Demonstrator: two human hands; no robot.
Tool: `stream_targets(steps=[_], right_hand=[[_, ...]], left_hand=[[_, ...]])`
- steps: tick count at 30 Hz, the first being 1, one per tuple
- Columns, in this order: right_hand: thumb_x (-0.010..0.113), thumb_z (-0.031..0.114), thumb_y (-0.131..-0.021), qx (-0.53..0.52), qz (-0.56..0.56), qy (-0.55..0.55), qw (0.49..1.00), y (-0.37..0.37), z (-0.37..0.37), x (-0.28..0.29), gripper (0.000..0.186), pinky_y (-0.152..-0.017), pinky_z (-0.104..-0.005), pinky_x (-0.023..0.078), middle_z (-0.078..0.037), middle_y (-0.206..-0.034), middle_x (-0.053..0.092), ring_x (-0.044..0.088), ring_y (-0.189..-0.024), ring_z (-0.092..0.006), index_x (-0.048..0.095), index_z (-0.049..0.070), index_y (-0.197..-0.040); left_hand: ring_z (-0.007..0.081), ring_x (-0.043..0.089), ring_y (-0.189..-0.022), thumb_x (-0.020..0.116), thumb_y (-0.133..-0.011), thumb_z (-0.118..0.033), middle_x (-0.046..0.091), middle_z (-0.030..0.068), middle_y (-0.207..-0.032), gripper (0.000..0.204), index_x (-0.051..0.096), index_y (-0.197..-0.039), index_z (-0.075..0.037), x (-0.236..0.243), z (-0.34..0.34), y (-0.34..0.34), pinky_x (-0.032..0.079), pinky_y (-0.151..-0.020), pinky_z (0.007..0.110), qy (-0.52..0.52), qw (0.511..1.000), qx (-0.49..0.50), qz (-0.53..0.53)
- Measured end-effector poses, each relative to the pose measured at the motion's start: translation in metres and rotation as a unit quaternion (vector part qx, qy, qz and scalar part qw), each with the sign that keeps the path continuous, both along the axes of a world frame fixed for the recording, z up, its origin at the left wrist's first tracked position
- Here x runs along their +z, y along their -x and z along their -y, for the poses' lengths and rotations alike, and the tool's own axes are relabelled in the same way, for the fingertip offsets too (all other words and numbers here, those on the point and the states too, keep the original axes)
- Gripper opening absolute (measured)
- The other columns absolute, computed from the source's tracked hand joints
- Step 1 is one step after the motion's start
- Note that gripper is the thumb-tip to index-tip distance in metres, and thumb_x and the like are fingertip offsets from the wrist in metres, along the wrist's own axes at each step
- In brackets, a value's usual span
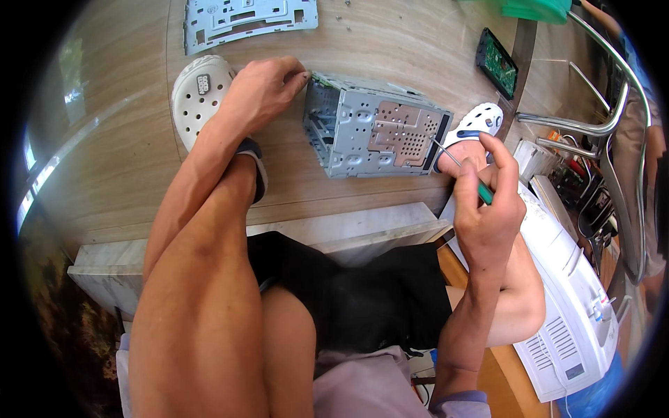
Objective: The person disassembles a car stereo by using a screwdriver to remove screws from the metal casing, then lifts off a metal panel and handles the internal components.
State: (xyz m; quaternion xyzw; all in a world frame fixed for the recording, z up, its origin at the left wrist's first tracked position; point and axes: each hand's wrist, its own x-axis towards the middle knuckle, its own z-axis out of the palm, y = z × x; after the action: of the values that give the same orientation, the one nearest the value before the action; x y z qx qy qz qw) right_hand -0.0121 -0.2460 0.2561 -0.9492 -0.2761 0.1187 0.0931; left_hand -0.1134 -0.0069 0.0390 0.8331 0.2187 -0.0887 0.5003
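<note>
Metal chassis (357, 136), boxy and grey, sits on the floor (362, 198) between the two feet in white clogs, as the head view shows. Its left end is open, and a perforated, copper-toned panel (398, 132) takes up much of the side facing the person.

The left hand (263, 90) reaches over to the upper left corner, thumb and fingertips drawn close together there; whether they grip the edge or only rest against it, I cannot tell. The right hand (491, 212) is curled around the green handle of a screwdriver (485, 194), its thin shaft slanting up to the right end of that panel. Whether the tip touches the metal is too small to tell.

Beyond lie a cut-out metal plate (258, 19), a few loose screws (348, 28) and a green circuit board (498, 64) in a black frame.

The sheet metal looks stiff, probably fairly light if hollow, smooth enough to slide on the tile. Its cut edges may be sharp, so a flat palm on the broad top or side walls seems the safer hold.
</note>
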Motion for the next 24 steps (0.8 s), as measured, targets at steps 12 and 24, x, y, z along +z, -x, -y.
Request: stream_targets(steps=[12,24], right_hand=[[0.068,0.013,-0.099,-0.019,-0.003,-0.020,1.000,-0.003,0.001,0.001,0.015,-0.073,-0.0366,0.056,-0.016,-0.091,0.073,0.070,-0.076,-0.0285,0.067,0.000,-0.108],[0.071,0.017,-0.098,0.021,0.026,-0.058,0.998,-0.004,0.000,0.000,0.018,-0.065,-0.0343,0.054,-0.015,-0.087,0.072,0.070,-0.071,-0.0254,0.066,0.002,-0.106]], left_hand=[[0.0431,0.069,-0.092,0.060,-0.099,-0.029,0.074,0.0219,-0.095,0.031,0.073,-0.105,-0.001,0.002,0.001,-0.001,0.054,-0.085,0.049,0.010,1.000,0.003,0.012],[0.0431,0.069,-0.092,0.059,-0.100,-0.029,0.074,0.0221,-0.095,0.031,0.073,-0.104,-0.001,0.002,0.001,-0.001,0.054,-0.084,0.049,-0.001,1.000,-0.003,0.003]])
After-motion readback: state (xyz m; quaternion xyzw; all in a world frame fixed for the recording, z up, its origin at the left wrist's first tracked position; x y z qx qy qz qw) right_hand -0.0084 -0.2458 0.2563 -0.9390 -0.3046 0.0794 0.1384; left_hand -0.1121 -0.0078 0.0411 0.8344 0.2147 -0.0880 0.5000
